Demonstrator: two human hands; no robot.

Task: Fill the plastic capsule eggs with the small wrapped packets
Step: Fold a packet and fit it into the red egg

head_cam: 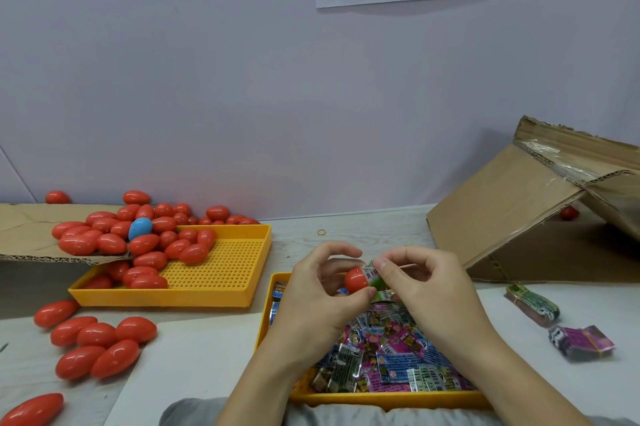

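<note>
Far left: eggs [138, 238] are spilling off a cardboard sheet [24, 235] into a tray [239, 263].
Near left: more eggs [100, 342] are lying on the counter [381, 228].
Centre: a packet tray [388, 399] is sitting under both hands.
Right: bundles [554, 321] are lying before a tipped box [519, 204].

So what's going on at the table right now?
A person is filling capsule eggs. The left hand holds a red egg half while the right hand pinches a green packet at its opening, above the yellow tray of packets. More red eggs are piled over a second yellow tray to the left, with a few lying loose on the table.
</note>
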